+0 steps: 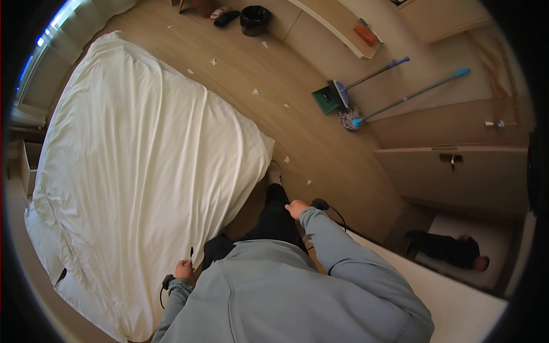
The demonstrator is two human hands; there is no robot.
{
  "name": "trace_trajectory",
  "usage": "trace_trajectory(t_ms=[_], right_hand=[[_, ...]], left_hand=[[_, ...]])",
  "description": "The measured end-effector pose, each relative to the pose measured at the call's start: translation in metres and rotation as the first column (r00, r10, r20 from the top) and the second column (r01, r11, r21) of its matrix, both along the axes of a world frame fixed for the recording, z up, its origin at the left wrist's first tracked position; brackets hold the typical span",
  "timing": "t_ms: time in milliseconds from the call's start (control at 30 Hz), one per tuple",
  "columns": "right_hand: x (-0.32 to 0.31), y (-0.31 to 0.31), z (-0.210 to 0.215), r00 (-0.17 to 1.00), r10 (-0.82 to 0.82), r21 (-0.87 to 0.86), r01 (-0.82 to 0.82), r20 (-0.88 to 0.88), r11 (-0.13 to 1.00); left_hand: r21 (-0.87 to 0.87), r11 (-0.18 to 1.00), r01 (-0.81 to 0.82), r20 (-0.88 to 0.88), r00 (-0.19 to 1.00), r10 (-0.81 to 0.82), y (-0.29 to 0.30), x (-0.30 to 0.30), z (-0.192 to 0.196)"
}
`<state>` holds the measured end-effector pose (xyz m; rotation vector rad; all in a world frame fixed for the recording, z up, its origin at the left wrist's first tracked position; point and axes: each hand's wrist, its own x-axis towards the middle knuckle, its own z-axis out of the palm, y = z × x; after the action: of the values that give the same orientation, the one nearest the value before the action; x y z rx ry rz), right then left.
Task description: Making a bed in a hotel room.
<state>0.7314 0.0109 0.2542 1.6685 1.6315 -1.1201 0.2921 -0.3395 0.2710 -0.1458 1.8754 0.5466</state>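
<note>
Above brown wood-look flooring [326, 160], a draped white fabric sheet [143, 143] may drag if trodden on; left fingers [185, 265] seemingly pinch a slim black object [191, 251], right fingers [291, 207] curl, contents indeterminable.

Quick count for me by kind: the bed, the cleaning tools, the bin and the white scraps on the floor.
White-covered bed: 1
Broom: 1
Mop: 1
Green dustpan: 1
Black bin: 1
White scraps: 8 that I can make out
Total: 13
</note>
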Motion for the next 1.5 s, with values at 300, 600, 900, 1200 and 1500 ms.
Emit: trace_trajectory(t_ms=[300, 600, 900, 1200, 1500], right_hand=[[0.009, 0.207, -0.208, 0.828, -0.491, -0.193, 0.453, -0.272, 0.870], [-0.027, 0.306, -0.339, 0.866, -0.421, -0.109, 0.408, -0.268, 0.907], [-0.034, 0.328, -0.307, 0.908, -0.183, 0.089, 0.232, -0.376, 0.969], [0.058, 0.377, -0.320, 0.991, 0.116, 0.270, -0.093, -0.070, 0.958], [-0.050, 0.372, -0.311, 0.886, -0.340, -0.466, 0.168, -0.315, 0.869]], left_hand=[[-0.147, 0.916, -0.373, -0.119, 0.926, 0.358, 0.109, 0.113, -0.052], [-0.220, 0.491, -0.843, -0.108, 0.521, 0.847, 0.230, 0.200, -0.157], [0.002, 0.116, -0.993, 0.159, 0.115, 0.981, 0.286, 0.238, -0.209], [-0.350, 0.650, -0.674, -0.084, 0.714, 0.695, 0.275, 0.302, -0.200], [-0.492, 0.604, -0.627, -0.037, 0.708, 0.705, 0.273, 0.294, -0.211]])
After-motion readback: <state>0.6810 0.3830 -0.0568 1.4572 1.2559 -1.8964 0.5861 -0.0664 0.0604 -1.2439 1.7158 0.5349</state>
